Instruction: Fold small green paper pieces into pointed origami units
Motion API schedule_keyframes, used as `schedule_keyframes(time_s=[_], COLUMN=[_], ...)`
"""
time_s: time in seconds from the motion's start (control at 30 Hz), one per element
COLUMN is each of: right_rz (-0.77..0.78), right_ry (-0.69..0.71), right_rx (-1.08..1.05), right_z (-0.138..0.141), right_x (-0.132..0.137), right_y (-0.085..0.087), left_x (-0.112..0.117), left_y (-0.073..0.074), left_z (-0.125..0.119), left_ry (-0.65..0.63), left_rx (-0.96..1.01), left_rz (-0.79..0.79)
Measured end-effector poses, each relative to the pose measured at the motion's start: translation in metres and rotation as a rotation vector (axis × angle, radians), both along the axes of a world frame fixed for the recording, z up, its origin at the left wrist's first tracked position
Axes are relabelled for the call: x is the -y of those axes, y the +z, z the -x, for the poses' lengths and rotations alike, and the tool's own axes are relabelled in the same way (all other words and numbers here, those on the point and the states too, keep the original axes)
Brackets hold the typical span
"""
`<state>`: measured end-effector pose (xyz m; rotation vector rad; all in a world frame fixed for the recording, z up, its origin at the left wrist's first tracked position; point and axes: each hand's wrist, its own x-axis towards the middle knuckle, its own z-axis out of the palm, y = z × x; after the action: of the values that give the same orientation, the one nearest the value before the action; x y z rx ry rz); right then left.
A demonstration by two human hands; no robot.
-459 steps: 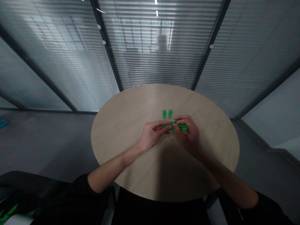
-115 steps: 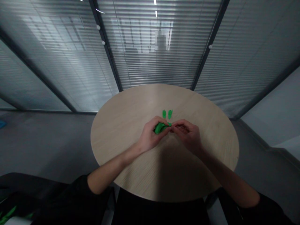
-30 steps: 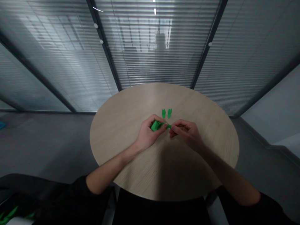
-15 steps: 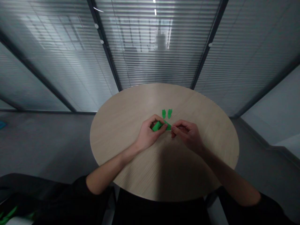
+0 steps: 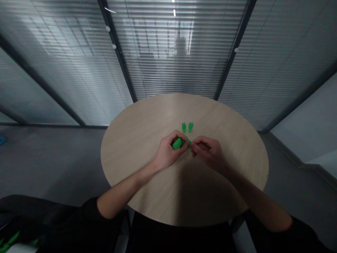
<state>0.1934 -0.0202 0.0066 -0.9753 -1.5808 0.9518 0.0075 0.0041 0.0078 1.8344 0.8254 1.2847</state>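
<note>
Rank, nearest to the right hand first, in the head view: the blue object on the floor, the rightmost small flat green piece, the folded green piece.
1. Folded green piece: in the left hand, touching the right hand.
2. Rightmost small green piece: ahead, on the table.
3. Blue object: on the floor, far left.

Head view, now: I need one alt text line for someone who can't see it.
A person's left hand holds a folded-looking green piece over a round wooden table, with the right hand close beside it, fingertips at the piece's edge. Just beyond lie two small green pieces, side by side; slatted blinds stand behind.
</note>
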Motion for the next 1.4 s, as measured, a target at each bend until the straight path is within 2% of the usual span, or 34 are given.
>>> schedule_keyframes(time_s=[0.2, 0.43, 0.9, 1.1, 1.4], right_rz=[-0.039, -0.013, -0.093, -0.059, -0.012], right_ry=[-0.018, 0.023, -0.013, -0.022, -0.033], right_rx=[0.031, 0.037, 0.128, 0.161, 0.092], right_z=[-0.0001, -0.0016, -0.0006, -0.0020, 0.0006], right_x=[-0.0004, -0.0036, 0.0001, 0.0001, -0.0031], right_y=[-0.0016, -0.0054, -0.0004, 0.0007, -0.0051], left_x=[-0.0005, 0.0001, 0.0015, 0.0005, 0.0022], left_y=[-0.0027, -0.0019, -0.0041, -0.0054, -0.0027], left_z=[0.0004, 0.0014, 0.0024, 0.0024, 0.0043], left_ry=[-0.003, -0.007, 0.037, 0.032, -0.007], left_rx=[-0.032, -0.063, -0.148, -0.158, -0.128], left_rz=[-0.034, -0.045, -0.094, -0.090, -0.046])
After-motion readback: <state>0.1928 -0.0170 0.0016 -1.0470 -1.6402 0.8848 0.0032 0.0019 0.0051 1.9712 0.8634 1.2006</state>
